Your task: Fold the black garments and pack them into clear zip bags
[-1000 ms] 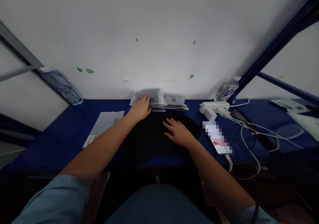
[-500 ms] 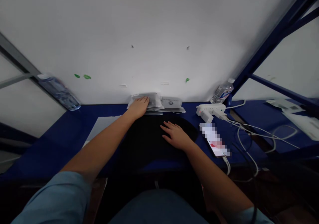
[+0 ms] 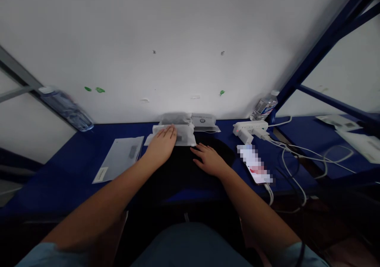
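My left hand [image 3: 162, 145] lies flat, fingers stretched out, on a translucent plastic bag [image 3: 185, 135] near the back of the blue table. Behind that bag, another grey packet [image 3: 175, 119] leans against the wall. My right hand [image 3: 209, 159] rests palm down with spread fingers on black cloth [image 3: 184, 172], holding nothing. Just beyond it stands a packet with a round dark logo [image 3: 204, 121]. To the left of my left hand, a flat frosted bag with a white label [image 3: 120, 159] lies on the table.
A phone [image 3: 255, 168] with a lit, blurred screen lies right of my right hand, cabled near a white power strip [image 3: 251, 127]. Bottles stand at the left [image 3: 67, 108] and right [image 3: 265, 106]. White cables [image 3: 297, 156] loop across the right side. Blue metal bars [image 3: 335, 102] frame that side.
My left hand has drawn back toward me, and the translucent bag under it has slid forward from the pile. The frosted bag at left is now more exposed. My right hand stays put.
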### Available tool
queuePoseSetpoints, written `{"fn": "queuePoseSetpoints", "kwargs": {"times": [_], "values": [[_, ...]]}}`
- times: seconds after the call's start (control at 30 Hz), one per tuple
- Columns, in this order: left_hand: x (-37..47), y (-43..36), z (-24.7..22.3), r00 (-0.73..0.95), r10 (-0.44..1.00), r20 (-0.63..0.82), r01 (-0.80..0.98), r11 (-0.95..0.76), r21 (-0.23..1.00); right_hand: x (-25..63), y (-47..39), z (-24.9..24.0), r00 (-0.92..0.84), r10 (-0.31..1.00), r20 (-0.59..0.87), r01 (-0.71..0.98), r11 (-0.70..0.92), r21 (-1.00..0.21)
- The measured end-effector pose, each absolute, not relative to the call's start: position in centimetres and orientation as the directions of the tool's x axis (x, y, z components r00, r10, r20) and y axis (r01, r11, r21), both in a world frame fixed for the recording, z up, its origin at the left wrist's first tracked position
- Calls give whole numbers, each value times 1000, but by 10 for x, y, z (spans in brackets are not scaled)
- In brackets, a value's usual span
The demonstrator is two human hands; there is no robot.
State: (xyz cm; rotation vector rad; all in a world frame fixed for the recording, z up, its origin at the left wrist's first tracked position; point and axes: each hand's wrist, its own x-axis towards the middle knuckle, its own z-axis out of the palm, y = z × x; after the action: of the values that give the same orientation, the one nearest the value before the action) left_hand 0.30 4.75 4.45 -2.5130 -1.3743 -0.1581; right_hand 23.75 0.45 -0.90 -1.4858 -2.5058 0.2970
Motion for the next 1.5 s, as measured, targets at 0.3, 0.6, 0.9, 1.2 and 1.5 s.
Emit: {"fn": "queuePoseSetpoints", "kwargs": {"times": [0.3,0.6,0.9,1.2,1.5], "values": [[-4,12,8,546,833,92,838,-544,-54,238,7,-3,-408,889,207,793,458,-402],[1,19,23,585,807,81,811,-581,-71,238,3,-1,-376,854,360,698,517,-496],[31,5,22,742,649,168,666,-743,-68,236,2,0,-482,813,327,653,582,-484],[46,5,12,774,598,207,632,-744,-218,240,3,-1,-500,778,379,639,628,-445],[43,3,11,784,561,265,620,-728,-293,239,6,-7,-492,719,491,575,692,-438]]}}
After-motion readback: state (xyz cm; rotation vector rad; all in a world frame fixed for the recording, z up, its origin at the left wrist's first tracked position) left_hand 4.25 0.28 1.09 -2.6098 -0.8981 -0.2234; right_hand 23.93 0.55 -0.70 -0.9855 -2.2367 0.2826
